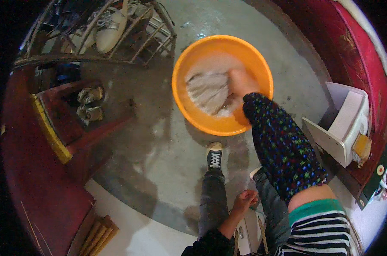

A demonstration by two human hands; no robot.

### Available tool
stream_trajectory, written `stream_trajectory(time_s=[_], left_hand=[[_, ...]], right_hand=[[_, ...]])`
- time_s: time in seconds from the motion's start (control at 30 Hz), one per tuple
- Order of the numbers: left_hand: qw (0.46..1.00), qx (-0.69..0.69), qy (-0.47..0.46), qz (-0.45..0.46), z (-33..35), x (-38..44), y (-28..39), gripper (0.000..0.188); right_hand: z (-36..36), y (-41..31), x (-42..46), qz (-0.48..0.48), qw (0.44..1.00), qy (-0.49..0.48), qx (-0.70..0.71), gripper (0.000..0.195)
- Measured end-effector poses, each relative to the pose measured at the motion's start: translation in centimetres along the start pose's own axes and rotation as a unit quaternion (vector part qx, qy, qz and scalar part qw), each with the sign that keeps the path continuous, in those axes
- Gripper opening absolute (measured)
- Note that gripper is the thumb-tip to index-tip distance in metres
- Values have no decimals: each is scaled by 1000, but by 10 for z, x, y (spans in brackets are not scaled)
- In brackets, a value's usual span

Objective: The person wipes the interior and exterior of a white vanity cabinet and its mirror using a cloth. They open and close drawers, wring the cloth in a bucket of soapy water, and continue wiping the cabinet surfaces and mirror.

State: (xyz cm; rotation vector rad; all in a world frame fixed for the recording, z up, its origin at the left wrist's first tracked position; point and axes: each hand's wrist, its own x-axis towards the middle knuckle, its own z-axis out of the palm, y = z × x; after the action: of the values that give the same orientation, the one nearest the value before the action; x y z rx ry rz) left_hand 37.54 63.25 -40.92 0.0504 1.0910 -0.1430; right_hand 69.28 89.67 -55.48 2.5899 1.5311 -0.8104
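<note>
An orange plastic basin (223, 132) stands on the concrete floor before me. Inside it lies a pale, wet cloth (209, 89) with some white foam about its lower edge. My right hand (241, 81), blurred, is in the basin against the right side of the cloth; its fingers cannot be made out. A dark patterned sleeve cover (283, 144) is on my right forearm. My left hand (248, 197) is near my knees, its fingers curled and no object visible in it.
At the upper left stands a metal rack (94, 59) with shoes (111, 30). Dark red wooden furniture (36, 179) is on the left, with more shoes (90, 104) beside it. A small white cabinet (350, 121) stands at the right, next to red cloth (369, 64).
</note>
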Motion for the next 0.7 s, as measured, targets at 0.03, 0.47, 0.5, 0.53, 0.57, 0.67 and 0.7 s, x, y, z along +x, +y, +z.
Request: stream_trajectory(time_s=[0.03,0.47,0.5,0.53,0.57,0.67,0.7], left_hand=[[999,31,27,-2,9,-1,15,25],[999,42,7,-14,21,2,16,23],[999,40,11,-16,25,1,20,25],[999,52,1,-17,28,7,20,26],[998,62,-3,-15,22,10,16,26],[996,53,55,-39,25,1,20,26],[994,47,82,-46,25,-4,24,25]], right_hand=[[-32,-14,8,-4,1000,12,25,17],[38,-1,18,5,974,205,99,12],[59,-5,24,-18,966,242,93,11],[74,-2,28,-35,955,283,78,11],[75,3,34,-39,952,283,106,11],[69,-1,28,-20,968,205,141,12],[44,3,27,11,984,147,101,13]])
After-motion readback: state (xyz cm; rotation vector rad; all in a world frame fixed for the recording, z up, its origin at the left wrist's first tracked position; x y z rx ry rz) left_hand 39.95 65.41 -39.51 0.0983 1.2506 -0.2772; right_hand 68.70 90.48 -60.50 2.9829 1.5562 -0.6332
